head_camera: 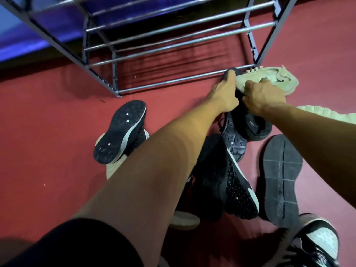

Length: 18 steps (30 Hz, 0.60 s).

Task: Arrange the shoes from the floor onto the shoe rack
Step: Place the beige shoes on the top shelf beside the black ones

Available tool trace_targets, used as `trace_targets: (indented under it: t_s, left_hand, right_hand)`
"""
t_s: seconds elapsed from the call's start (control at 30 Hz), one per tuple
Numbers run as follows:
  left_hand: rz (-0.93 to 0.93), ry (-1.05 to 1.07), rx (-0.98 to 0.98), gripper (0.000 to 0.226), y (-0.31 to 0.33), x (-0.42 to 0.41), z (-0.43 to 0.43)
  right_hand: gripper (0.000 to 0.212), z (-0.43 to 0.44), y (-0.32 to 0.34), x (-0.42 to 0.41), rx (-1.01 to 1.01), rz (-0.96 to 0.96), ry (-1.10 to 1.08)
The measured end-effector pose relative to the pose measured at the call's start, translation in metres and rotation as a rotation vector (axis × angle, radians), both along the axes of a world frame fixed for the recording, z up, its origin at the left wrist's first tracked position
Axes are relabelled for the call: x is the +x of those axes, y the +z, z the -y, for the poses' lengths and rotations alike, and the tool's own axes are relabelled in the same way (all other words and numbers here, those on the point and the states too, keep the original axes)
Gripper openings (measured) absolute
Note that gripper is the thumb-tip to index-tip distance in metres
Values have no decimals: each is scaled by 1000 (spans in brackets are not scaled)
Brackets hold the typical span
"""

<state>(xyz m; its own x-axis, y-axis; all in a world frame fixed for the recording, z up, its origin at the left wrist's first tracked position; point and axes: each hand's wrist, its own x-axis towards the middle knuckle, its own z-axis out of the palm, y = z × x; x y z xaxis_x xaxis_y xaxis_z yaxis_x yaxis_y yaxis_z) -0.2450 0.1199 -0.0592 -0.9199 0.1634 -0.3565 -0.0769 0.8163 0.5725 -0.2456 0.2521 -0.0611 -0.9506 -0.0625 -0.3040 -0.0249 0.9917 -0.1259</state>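
Observation:
The metal shoe rack stands on the red floor, and its rails carry no shoes. My left hand is closed around a black shoe whose toe touches the rack's lowest front rail. Right beside it, my right hand curls its fingers over the heel end of a pale cream sneaker lying at the rack's right foot. The two hands almost touch. A second cream sneaker lies on its side under my right forearm.
Several shoes lie scattered on the floor below my arms: a black shoe turned sole up at the left, black shoes in the middle, a dark grey sole at the right, and a black-and-white sneaker at the bottom right.

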Motion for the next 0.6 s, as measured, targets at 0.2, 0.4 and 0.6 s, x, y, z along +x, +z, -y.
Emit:
trace_targets:
  t_s: [0.2, 0.4, 0.6]
  left_hand:
    - [-96, -36, 32, 53, 33, 18, 10]
    - [-204, -54, 34, 56, 95, 30, 29]
    - [-304, -53, 61, 59, 166, 46, 46]
  right_hand:
    - [32, -10, 43, 9, 16, -168, 95]
    - [19, -10, 123, 20, -144, -129, 103]
    - [19, 2, 200, 34, -387, -159, 96]
